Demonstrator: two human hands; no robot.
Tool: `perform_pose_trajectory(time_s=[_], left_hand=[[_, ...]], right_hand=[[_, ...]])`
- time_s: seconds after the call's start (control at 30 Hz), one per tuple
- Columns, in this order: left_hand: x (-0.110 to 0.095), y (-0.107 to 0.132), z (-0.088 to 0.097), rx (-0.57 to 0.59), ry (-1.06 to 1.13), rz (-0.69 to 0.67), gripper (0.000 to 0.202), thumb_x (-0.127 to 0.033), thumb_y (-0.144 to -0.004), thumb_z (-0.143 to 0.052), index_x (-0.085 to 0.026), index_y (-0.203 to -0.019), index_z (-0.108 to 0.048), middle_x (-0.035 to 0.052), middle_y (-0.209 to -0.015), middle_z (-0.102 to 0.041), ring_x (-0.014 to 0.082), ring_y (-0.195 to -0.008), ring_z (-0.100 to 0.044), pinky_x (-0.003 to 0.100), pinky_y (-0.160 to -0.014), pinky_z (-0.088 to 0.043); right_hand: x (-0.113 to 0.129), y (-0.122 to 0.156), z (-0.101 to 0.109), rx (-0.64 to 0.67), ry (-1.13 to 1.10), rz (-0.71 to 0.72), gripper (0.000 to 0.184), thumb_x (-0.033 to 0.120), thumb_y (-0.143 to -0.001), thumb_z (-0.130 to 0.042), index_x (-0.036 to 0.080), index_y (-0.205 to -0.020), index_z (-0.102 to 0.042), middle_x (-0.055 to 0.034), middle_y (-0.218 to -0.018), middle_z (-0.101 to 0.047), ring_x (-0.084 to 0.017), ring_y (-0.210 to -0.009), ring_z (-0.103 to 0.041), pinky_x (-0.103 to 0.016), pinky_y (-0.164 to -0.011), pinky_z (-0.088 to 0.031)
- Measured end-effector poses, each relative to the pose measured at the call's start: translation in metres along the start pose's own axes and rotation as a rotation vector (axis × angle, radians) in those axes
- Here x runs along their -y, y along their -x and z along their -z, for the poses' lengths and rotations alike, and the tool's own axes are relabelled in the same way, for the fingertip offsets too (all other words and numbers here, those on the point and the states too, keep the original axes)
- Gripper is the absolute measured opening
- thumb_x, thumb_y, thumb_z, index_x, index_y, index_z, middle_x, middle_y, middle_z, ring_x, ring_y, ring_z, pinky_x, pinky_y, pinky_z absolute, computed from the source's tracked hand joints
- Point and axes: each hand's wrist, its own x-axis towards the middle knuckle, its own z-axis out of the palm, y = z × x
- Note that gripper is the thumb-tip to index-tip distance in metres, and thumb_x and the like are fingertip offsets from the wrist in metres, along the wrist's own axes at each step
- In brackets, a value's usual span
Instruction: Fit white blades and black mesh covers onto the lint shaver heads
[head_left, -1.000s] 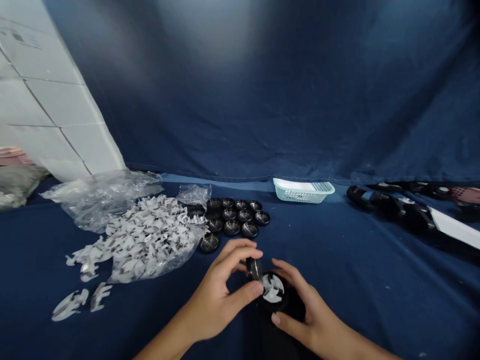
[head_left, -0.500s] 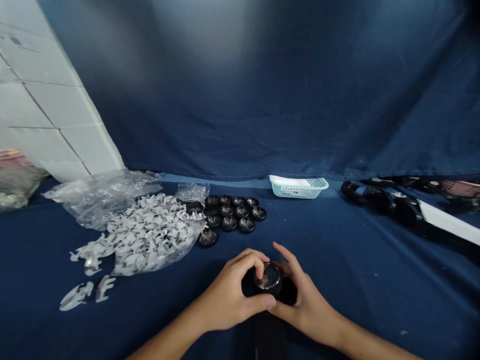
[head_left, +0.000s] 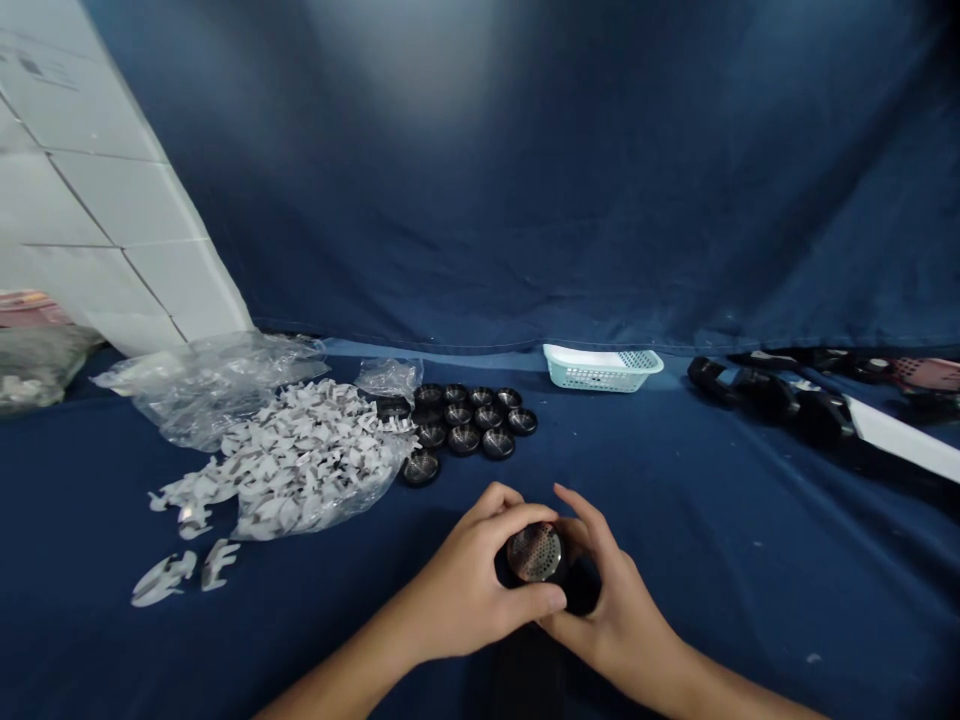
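Observation:
Low in the middle of the view is a round black cap (head_left: 535,553) with a shiny top pierced by small holes. My left hand (head_left: 491,570) is closed round it, index finger at its far rim and thumb at its near side. Against its right side my right hand (head_left: 607,585) is curled round a dark body (head_left: 583,585), index finger raised. Most of that body is hidden by the hands. Below them a black handle-like part (head_left: 529,670) points toward me, hard to make out on the dark cloth.
Black round caps (head_left: 464,438) stand in rows beyond my hands. To the left, grey-white plastic pieces (head_left: 300,460) are heaped on a clear bag (head_left: 202,385). A pale green basket (head_left: 604,370) stands at the back, with black parts (head_left: 765,395) and a white strip (head_left: 904,435) at right.
My left index finger has moved off the cap's top to its far rim, baring the holes. Both hands remain round the parts. The view has shifted slightly.

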Motion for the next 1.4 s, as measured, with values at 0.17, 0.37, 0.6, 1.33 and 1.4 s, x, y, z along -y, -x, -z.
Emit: perform_pose_trajectory(time_s=[0.17, 0.37, 0.6, 1.33, 1.4], left_hand=[[-0.009, 0.003, -0.003, -0.044, -0.083, 0.076, 0.047, -0.030, -0.067, -0.078, -0.030, -0.112, -0.063, 0.0019, -0.109, -0.051, 0.0220, -0.097, -0.056, 0.039, -0.091, -0.046], [-0.015, 0.007, -0.005, -0.100, -0.094, 0.051, 0.052, -0.028, -0.066, -0.080, -0.034, -0.114, -0.062, 0.0013, -0.114, -0.053, 0.0227, -0.099, -0.058, 0.038, -0.090, -0.048], [-0.003, 0.006, -0.008, -0.202, 0.033, -0.076, 0.053, -0.025, -0.070, -0.078, -0.029, -0.119, -0.061, 0.0018, -0.113, -0.062, 0.0219, -0.102, -0.061, 0.035, -0.091, -0.050], [0.017, 0.002, -0.018, -0.146, 0.390, 0.006, 0.047, -0.063, -0.084, -0.053, -0.019, -0.102, -0.057, 0.0015, -0.086, -0.061, 0.0153, -0.076, -0.057, 0.025, -0.066, -0.045], [0.019, 0.003, -0.020, -0.159, 0.415, 0.004, 0.052, -0.062, -0.079, -0.062, -0.022, -0.111, -0.055, 0.0030, -0.096, -0.060, 0.0157, -0.078, -0.057, 0.025, -0.066, -0.048]], right_hand=[[0.007, -0.001, 0.000, -0.043, 0.057, 0.010, 0.093, 0.009, -0.070, -0.070, 0.030, -0.145, -0.019, -0.0057, -0.116, -0.064, -0.026, -0.109, -0.062, -0.043, -0.095, -0.049], [0.013, 0.002, 0.002, -0.128, 0.210, 0.078, 0.093, 0.018, -0.067, -0.075, 0.029, -0.144, -0.024, -0.0072, -0.118, -0.062, -0.029, -0.109, -0.061, -0.044, -0.095, -0.049], [0.024, -0.006, 0.015, -0.025, -0.011, 0.014, 0.082, 0.013, -0.068, -0.075, 0.031, -0.139, -0.037, -0.0058, -0.125, -0.056, -0.027, -0.116, -0.054, -0.044, -0.103, -0.041], [0.004, 0.003, 0.035, -0.017, 0.222, 0.141, 0.070, 0.037, -0.077, -0.075, 0.037, -0.138, -0.040, -0.0062, -0.142, -0.048, -0.035, -0.130, -0.042, -0.056, -0.111, -0.025], [0.007, 0.003, 0.031, -0.026, 0.100, 0.025, 0.066, 0.041, -0.079, -0.072, 0.035, -0.137, -0.041, -0.0064, -0.139, -0.050, -0.034, -0.128, -0.045, -0.053, -0.109, -0.030]])
